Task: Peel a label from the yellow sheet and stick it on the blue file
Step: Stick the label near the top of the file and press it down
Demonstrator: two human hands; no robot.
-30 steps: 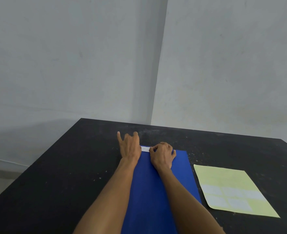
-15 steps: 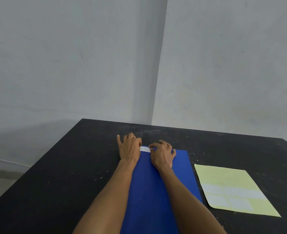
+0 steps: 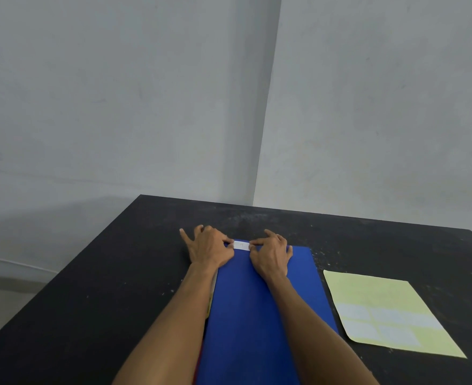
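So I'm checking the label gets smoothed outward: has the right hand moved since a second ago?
Yes. The right hand slid slightly rightward along the blue file's far edge, exposing more label.

Light dim, even, diffuse; soft shadow on wall (image 3: 62,212) left of worktop (image 3: 90,287). Slight overall softness; wide-angle bending at edges.

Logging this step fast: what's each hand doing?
Left hand: open, fingertips pressing the white label onto the blue file.
Right hand: same, pressing its other end.

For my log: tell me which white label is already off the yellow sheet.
The white label at the blue file's far edge, pressed between both hands; the others sit on the yellow sheet.
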